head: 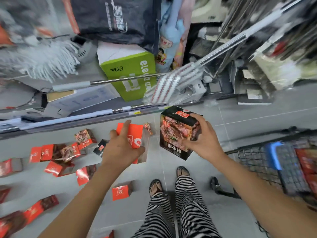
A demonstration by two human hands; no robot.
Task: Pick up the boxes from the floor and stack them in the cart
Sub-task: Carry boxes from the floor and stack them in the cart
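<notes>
1. Head view: a red-orange rectangular cardboard box [135, 136] sits in the left hand [122, 146], above the grey tiled floor [240, 114]. A black rectangular cardboard box with a steak photo [175, 134] sits in the right hand [205, 136], beside the first box and not touching it.
2. More red cardboard boxes [60, 152] lie scattered on the floor at left. A black wire cart [253, 162] stands at right, near the right forearm.
3. The cart is cut off by the frame edge, and the red packs [307, 164] inside it are blurred. Goods on the store shelf [77, 117] are smeared.
4. Left grip: thumb and fingers curl round the red-orange box. Right grip: fingers over the top corner, thumb on the front face, clamping the black box.
</notes>
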